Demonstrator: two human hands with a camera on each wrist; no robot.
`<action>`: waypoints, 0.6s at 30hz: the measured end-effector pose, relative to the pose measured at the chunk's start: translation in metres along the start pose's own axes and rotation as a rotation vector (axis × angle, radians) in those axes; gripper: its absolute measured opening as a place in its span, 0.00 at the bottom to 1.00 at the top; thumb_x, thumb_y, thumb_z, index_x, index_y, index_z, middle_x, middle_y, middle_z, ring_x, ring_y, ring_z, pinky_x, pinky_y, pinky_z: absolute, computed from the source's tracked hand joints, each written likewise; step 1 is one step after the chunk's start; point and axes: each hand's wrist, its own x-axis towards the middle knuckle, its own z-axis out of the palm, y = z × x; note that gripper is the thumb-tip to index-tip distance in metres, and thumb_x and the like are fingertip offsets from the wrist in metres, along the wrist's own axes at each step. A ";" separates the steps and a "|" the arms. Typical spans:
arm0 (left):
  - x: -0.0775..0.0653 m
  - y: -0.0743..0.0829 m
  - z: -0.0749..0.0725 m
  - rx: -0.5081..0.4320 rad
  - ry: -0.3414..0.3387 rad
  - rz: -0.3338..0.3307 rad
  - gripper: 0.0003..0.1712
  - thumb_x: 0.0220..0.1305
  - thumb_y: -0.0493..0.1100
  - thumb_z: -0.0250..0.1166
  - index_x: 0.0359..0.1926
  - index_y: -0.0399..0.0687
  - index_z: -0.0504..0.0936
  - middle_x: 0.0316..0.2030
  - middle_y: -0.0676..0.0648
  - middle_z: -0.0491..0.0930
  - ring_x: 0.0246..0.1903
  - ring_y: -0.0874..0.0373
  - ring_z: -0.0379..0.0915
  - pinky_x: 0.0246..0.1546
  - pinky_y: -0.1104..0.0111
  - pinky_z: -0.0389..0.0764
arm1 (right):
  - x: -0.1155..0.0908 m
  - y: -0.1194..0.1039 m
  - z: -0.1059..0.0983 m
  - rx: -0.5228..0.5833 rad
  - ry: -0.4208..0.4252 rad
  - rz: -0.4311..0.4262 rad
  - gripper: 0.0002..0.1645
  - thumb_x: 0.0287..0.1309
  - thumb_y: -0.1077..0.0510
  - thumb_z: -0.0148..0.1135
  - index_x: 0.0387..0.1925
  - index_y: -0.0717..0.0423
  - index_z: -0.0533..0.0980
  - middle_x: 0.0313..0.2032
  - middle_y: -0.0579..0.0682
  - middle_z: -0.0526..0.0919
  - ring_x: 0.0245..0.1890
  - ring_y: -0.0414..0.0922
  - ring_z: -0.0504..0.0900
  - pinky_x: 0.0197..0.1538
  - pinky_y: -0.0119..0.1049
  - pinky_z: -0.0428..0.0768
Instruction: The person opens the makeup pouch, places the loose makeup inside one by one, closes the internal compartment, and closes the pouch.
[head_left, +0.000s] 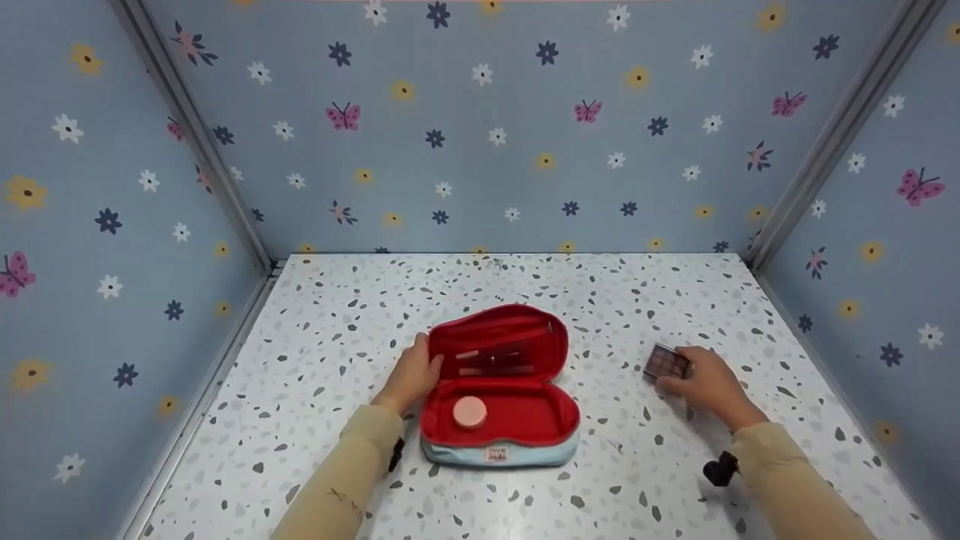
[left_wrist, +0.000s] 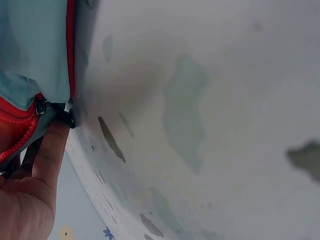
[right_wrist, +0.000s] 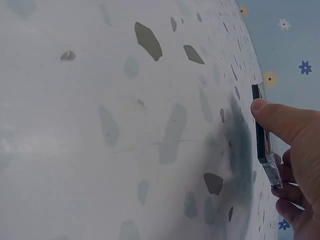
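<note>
An unzipped pencil-case-style pouch (head_left: 532, 420), light blue outside and red inside, lies on the table with its lid raised. My left hand (head_left: 412, 373) grips the lid's left edge, thumb on the inner side; in the left wrist view the fingers reach behind the pouch near its zipper pull (left_wrist: 42, 106). A round pale-pink container (head_left: 469, 412) sits in the left part of the base. Slim brush-like sticks (head_left: 491, 358) are tucked in the lid's mesh pocket. To the right, my right hand (head_left: 709, 384) pinches a small eyeshadow palette (head_left: 663, 361) with a clear cover, held close over the table.
The white speckled table (head_left: 337, 300) runs back to a blue flowered wall (head_left: 525, 180). Similar panels rise at left and right, joined by metal corner posts (head_left: 199, 142). Dark wrist cameras (head_left: 721, 469) are strapped under the beige sleeves.
</note>
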 end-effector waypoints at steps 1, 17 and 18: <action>0.002 -0.007 0.003 0.014 0.003 0.011 0.13 0.80 0.41 0.58 0.56 0.36 0.72 0.48 0.34 0.86 0.51 0.42 0.87 0.56 0.50 0.87 | 0.000 -0.002 0.001 0.001 0.006 -0.010 0.51 0.64 0.46 0.78 0.73 0.76 0.68 0.68 0.76 0.75 0.70 0.74 0.72 0.73 0.71 0.71; -0.001 0.000 -0.001 0.018 -0.015 0.014 0.13 0.80 0.42 0.56 0.56 0.37 0.72 0.47 0.36 0.86 0.49 0.45 0.86 0.56 0.47 0.86 | 0.003 -0.034 0.013 -0.024 0.046 -0.152 0.43 0.62 0.50 0.81 0.69 0.72 0.75 0.65 0.72 0.80 0.68 0.71 0.77 0.71 0.70 0.74; 0.004 -0.012 0.004 0.016 -0.023 0.011 0.14 0.80 0.43 0.56 0.57 0.38 0.72 0.47 0.37 0.86 0.50 0.46 0.86 0.57 0.47 0.86 | 0.003 -0.036 0.013 -0.029 0.046 -0.160 0.43 0.62 0.50 0.81 0.69 0.72 0.75 0.65 0.72 0.80 0.67 0.71 0.77 0.71 0.70 0.74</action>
